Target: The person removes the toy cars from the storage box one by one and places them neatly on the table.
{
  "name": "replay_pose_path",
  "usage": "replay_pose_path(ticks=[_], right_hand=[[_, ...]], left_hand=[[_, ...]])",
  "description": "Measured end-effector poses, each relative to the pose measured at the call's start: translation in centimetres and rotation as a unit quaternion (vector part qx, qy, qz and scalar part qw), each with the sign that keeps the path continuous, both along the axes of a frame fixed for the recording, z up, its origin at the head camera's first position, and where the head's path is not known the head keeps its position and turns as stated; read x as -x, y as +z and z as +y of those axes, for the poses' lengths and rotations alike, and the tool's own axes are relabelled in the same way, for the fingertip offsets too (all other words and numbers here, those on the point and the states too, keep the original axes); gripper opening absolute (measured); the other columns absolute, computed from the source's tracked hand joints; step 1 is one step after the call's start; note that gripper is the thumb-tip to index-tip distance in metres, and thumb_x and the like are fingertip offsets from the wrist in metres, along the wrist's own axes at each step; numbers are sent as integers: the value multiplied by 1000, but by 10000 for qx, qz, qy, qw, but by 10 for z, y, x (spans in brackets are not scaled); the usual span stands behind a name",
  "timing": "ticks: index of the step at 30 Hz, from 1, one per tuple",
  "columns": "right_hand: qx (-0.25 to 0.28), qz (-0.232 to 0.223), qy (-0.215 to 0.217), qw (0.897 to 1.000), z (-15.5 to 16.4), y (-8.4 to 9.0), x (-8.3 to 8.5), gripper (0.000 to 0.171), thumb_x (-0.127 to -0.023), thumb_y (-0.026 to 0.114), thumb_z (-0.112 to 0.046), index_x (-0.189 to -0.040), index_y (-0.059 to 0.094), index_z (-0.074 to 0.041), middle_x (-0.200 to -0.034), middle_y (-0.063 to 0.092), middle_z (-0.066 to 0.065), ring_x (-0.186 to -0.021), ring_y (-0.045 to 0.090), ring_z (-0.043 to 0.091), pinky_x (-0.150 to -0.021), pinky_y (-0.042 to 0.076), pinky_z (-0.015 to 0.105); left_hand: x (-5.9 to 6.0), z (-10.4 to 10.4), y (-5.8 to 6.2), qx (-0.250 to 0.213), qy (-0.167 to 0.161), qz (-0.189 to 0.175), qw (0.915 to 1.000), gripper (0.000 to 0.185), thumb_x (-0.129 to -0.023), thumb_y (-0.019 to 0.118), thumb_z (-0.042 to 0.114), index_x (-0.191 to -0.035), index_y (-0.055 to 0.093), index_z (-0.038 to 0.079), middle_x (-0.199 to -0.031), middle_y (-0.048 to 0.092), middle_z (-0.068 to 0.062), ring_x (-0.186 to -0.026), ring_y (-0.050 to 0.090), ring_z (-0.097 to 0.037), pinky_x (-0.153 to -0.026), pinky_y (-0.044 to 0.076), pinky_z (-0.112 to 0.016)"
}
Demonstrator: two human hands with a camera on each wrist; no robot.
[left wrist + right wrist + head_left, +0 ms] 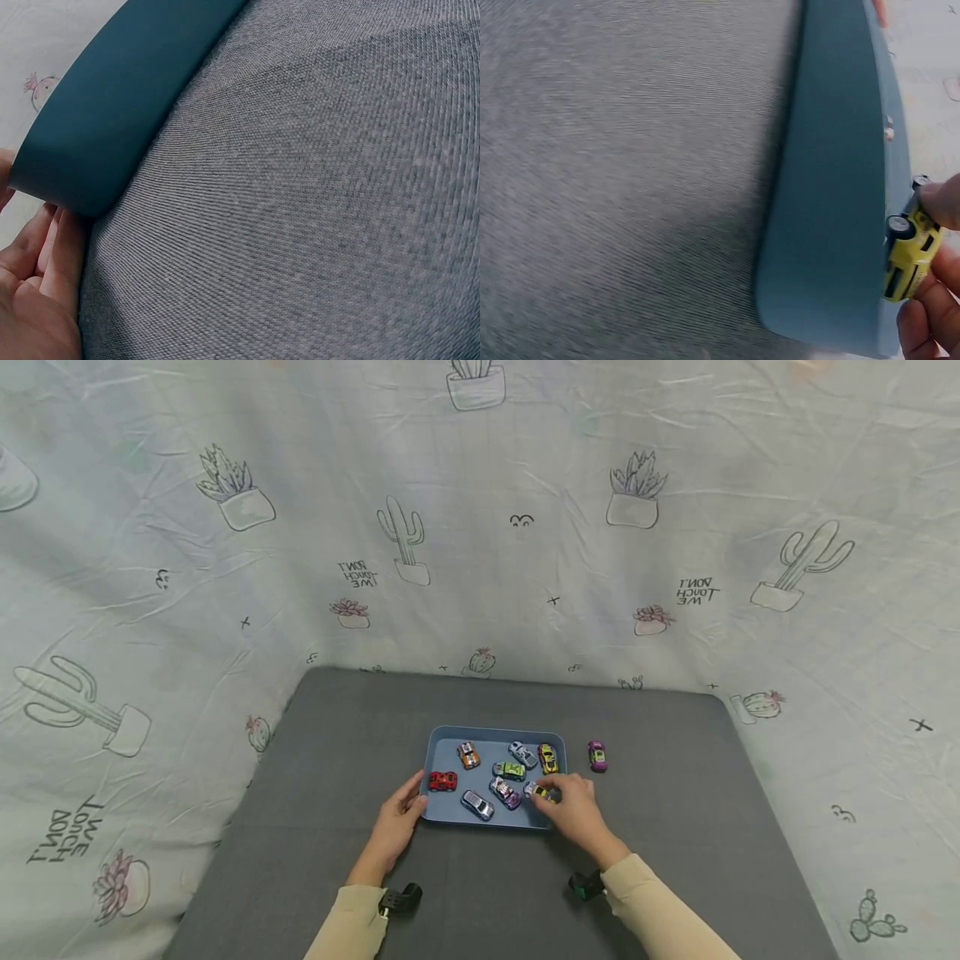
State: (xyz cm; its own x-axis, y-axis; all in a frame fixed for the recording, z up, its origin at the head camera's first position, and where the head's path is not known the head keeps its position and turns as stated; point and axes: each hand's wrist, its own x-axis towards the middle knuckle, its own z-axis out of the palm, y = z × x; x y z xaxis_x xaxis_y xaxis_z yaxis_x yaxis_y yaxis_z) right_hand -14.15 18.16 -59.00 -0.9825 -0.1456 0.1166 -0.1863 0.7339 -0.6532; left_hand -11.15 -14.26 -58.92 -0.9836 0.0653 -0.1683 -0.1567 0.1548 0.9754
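Yellow toy car [909,255] pinched, seemingly, in right hand [573,811] over tray [495,735]

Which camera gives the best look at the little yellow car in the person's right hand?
The right wrist view: the yellow car fills the frame's edge, pinched by the right hand over the blue tray. In the head view the car is tiny and half hidden by fingers. The left wrist view misses it.

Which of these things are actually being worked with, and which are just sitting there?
In use:
- blue tray, steadied by the left hand
- yellow toy car, pinched by the right hand

Lying about:
- purple car, outside the tray on the grey mat
- red car, inside the tray
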Motion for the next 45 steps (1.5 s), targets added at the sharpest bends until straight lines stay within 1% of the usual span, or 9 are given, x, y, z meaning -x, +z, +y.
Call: replay_pose_path(ticks=[4,7,9,14,22,26,38,41,45], right_hand=[[671,-165,-480,9965,6,11,3,24,-84,77,-24,-103,72,-11,-95,69,-1,-92,60,19,-90,40,42],[1082,-312,-804,9904,12,17,6,25,-86,76,-25,-104,71,-10,-95,67,2,-90,61,19,-80,51,39],[1220,-404,-903,9876,17,20,9,26,-87,74,-26,-106,70,-9,-94,66,3,-87,61,18,-73,53,36],[1299,-501,-1150,9836,32,24,16,30,-89,72,-28,-110,68,-7,-95,66,7,-84,61,20,-65,51,32],[1352,-574,-1509,9776,60,21,28,37,-91,69,-33,-114,66,-4,-106,65,13,-95,62,25,-76,53,37],[1362,-548,-1713,9742,73,16,32,39,-91,68,-34,-113,66,-2,-106,66,16,-94,62,26,-74,53,34],[1571,-622,-2542,9523,102,-1,41,46,-95,60,-37,-122,58,1,-110,59,18,-93,59,28,-63,51,27],[1538,-574,-2781,9464,105,-4,44,44,-95,61,-35,-121,59,1,-108,60,18,-90,58,28,-61,49,25],[1389,-571,-2999,9421,106,-4,47,42,-95,62,-33,-118,59,2,-105,61,18,-87,59,27,-60,48,25]], left_hand=[[1,-1,-2,-73,3,-4,10000,52,-100,53,10,-150,38,11,-150,37,-16,-136,36,-33,-107,34,-47],[1,-1,-2,-82,-4,-20,10000,52,-100,54,10,-150,38,11,-150,37,-16,-135,37,-34,-107,34,-48],[1,-1,-2,-71,0,-24,10000,52,-100,54,10,-149,38,11,-150,37,-17,-135,37,-34,-107,35,-48],[1,-1,-3,-70,-6,-12,10000,51,-101,53,10,-150,38,11,-151,36,-17,-136,36,-34,-107,34,-47],[0,-2,-3,-97,2,39,9999,51,-101,53,10,-150,38,11,-150,37,-17,-135,38,-34,-107,35,-48],[-1,-2,-2,-62,12,13,10000,52,-100,54,11,-150,38,11,-150,37,-17,-134,38,-35,-106,35,-49],[-1,-3,-1,-70,-10,-35,10000,51,-100,54,11,-149,39,13,-150,38,-15,-134,39,-33,-106,37,-47],[1,-3,-5,-67,5,-46,10000,52,-100,54,11,-149,39,13,-150,38,-16,-134,38,-34,-106,36,-48],[5,-4,-21,-165,82,-9,9998,51,-100,54,11,-149,40,16,-150,37,-16,-135,37,-34,-106,35,-49]])
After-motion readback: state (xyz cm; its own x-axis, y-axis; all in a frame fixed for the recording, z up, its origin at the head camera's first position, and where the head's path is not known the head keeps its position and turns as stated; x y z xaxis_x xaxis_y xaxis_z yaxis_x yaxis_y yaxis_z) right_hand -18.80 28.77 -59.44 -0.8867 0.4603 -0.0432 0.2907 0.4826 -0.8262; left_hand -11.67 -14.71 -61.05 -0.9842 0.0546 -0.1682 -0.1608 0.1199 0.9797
